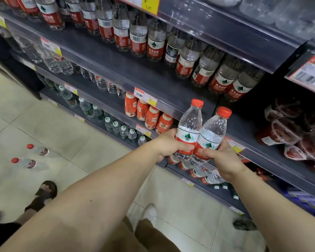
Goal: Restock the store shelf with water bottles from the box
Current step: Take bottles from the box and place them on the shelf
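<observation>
My left hand (168, 145) grips a clear water bottle (189, 126) with a red cap and red label, held upright. My right hand (219, 157) grips a second bottle of the same kind (213, 133), tilted slightly right, and the two bottles touch. Both are held in front of the dark store shelf (116, 60). On that shelf stands a row of larger red-labelled water bottles (155, 42). No box is in view.
Two more small red-capped bottles (37, 149) (24, 162) lie on the tiled floor at the left. Orange-labelled bottles (147, 115) and green-capped bottles (120, 129) fill lower shelves. Red packaged goods (295, 131) sit at the right. Another person's sandalled foot (46, 190) stands nearby.
</observation>
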Demonstrator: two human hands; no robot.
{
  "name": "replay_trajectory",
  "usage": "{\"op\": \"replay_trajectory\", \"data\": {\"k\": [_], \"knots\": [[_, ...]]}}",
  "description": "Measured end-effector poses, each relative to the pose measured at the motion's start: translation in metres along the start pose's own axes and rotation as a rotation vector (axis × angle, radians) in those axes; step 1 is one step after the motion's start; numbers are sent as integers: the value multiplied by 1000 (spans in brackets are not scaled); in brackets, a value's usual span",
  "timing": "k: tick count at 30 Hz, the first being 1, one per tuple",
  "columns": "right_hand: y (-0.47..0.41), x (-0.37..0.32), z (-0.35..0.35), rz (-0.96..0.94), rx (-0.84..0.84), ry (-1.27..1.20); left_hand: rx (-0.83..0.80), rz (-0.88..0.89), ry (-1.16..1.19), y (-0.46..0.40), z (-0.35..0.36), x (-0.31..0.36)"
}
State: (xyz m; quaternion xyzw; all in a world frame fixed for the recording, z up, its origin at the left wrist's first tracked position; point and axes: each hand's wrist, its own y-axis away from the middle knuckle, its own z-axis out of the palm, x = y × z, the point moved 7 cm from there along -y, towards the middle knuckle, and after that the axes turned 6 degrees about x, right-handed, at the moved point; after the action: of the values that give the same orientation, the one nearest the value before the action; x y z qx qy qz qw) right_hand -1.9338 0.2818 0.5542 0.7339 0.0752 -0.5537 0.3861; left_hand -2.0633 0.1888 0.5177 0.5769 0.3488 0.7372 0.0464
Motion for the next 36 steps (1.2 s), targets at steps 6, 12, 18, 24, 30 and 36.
{"op": "replay_trajectory", "data": {"k": [6,12,18,24,30,36], "knots": [[0,-3,1,-20,-24,13,12,-5,14,6,-2,5],[-13,-24,35,-50,-82,5,78,43,67,19,-40,20],[-34,-68,102,-154,-119,4,177,134,148,30,-111,48],[-60,-115,170,-295,-92,119,230,201,239,33,-182,71],[-97,-148,214,-419,116,162,308,168,241,25,-255,72],[-138,-155,240,-376,225,187,314,201,259,19,-301,80]]}}
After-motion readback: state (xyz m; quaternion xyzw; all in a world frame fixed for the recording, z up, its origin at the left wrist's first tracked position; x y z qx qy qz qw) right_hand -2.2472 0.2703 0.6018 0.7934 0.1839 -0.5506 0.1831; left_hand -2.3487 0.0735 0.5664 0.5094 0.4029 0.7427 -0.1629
